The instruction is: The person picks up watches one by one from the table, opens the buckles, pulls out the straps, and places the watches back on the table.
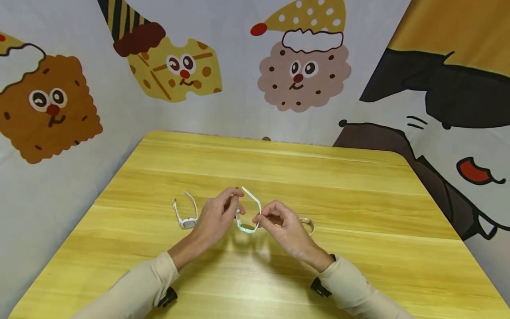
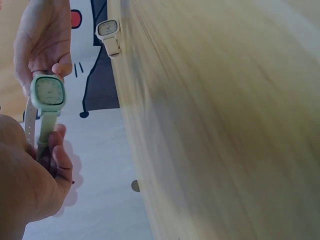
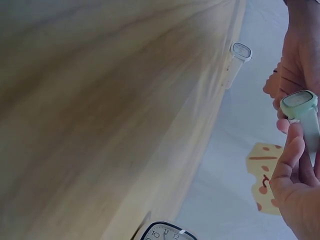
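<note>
A mint-green wristwatch (image 1: 247, 228) is held above the table between both hands, its strap unfastened and bent into a U. My left hand (image 1: 219, 210) grips the strap on the buckle side, its fingers curled round it. My right hand (image 1: 286, 228) pinches the other strap close to the case. In the left wrist view the squarish dial of the mint-green watch (image 2: 49, 92) faces the camera. The long free end of the strap points away from me in the head view. My fingers partly hide the buckle.
On the wooden table (image 1: 255, 283), a white watch (image 1: 188, 223) lies left of my left hand with its strap undone. A beige watch (image 1: 310, 226) sits just beyond my right hand, partly covered by it. A cartoon-printed cloth (image 1: 239, 115) hangs behind the table.
</note>
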Action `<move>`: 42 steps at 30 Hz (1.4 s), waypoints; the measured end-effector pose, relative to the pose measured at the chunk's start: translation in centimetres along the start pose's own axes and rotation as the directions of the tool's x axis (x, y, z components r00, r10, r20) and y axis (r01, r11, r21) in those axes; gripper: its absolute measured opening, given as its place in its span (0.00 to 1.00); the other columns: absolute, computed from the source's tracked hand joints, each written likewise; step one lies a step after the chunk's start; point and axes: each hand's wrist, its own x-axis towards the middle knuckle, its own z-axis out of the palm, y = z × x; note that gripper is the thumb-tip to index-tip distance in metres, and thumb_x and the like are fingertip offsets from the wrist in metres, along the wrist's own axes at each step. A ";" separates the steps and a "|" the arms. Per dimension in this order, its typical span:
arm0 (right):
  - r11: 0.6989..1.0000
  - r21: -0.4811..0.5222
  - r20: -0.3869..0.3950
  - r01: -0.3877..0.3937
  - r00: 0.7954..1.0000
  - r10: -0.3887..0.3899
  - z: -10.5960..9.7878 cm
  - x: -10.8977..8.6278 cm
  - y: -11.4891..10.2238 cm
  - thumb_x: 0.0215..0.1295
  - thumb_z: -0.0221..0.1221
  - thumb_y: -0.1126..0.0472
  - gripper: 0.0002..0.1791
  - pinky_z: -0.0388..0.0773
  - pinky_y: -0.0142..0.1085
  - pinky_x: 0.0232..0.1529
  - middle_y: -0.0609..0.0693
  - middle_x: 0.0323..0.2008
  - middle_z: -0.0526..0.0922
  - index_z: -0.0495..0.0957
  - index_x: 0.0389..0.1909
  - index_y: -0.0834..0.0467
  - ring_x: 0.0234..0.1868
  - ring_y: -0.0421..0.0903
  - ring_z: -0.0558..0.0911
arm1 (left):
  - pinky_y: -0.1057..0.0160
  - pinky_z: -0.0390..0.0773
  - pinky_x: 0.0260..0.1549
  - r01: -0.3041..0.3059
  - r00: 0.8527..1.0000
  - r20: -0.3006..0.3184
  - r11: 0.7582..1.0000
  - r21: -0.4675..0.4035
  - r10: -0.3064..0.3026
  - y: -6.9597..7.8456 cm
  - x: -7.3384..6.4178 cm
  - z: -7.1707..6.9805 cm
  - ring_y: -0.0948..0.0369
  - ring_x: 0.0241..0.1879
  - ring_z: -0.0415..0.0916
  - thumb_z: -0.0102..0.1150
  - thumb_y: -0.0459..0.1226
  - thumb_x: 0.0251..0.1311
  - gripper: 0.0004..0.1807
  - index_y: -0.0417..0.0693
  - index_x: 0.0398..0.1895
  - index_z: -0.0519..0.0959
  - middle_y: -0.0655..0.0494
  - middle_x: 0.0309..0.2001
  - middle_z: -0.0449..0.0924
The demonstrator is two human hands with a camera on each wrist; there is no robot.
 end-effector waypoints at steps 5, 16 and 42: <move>1.000 -0.018 -0.038 -0.013 0.999 0.012 -0.1 0.1 0.2 0.75 0.60 0.63 0.07 0.82 0.38 0.48 0.54 0.42 0.87 0.75 0.44 0.64 0.43 0.51 0.85 | 0.66 0.70 0.17 0.042 0.998 0.052 0.999 -0.017 -0.041 0.6 -0.1 0.1 0.65 0.19 0.70 0.48 0.39 0.79 0.12 0.46 0.55 0.77 0.58 0.31 0.83; 0.990 -0.130 0.042 0.048 0.998 -0.043 -0.1 0.5 0.3 0.72 0.62 0.65 0.04 0.83 0.38 0.42 0.49 0.40 0.88 0.79 0.44 0.61 0.39 0.48 0.84 | 0.67 0.65 0.14 0.065 0.993 0.096 0.998 0.016 -0.066 1.5 1.8 0.6 0.66 0.15 0.65 0.58 0.43 0.75 0.08 0.49 0.43 0.78 0.61 0.21 0.80; 0.936 -0.327 -0.020 -0.133 0.991 0.134 -2.0 -0.1 0.0 0.74 0.59 0.55 0.13 0.79 0.38 0.33 0.42 0.40 0.84 0.77 0.52 0.57 0.36 0.45 0.80 | 0.70 0.64 0.10 0.197 0.907 0.293 0.920 0.340 -0.303 -1.7 6.6 0.6 0.65 0.13 0.66 0.50 0.38 0.76 0.12 0.43 0.32 0.74 0.55 0.20 0.78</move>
